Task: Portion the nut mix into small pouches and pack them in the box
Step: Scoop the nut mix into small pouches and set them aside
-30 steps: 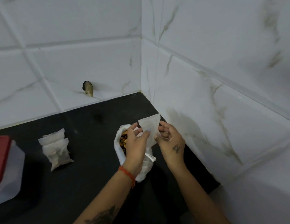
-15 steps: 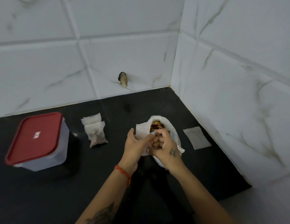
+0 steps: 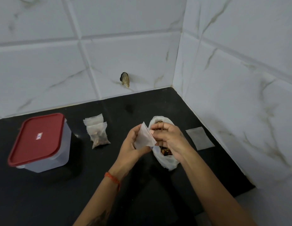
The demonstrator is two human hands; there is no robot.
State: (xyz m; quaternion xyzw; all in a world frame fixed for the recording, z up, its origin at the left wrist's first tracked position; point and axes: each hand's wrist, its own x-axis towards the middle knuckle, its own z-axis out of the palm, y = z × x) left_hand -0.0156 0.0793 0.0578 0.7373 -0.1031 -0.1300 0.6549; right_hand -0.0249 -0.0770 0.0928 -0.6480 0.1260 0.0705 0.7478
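At centre of the black stone counter (image 3: 44, 201), left hand (image 3: 131, 148) grips a small white translucent paper pouch (image 3: 144, 138), mouth tilted toward 2 o'clock so it sits right beside the crumpled white plastic bag of nut mix (image 3: 164, 159) — short trip for the nuts. Right hand (image 3: 169, 139) hovers over that bag, fingers curled w/ what looks like a pinch of nuts at the pouch mouth. Two filled pouches (image 3: 97, 131) wait at 9 o'clock, near the clear box w/ red lid (image 3: 38, 141), lid on. Spare flat empty pouch (image 3: 200, 138) at 3 o'clock, within reach.

Box (image 3: 39, 142) left, filled pouches (image 3: 97, 130) beside it, nut bag (image 3: 164, 159) right.
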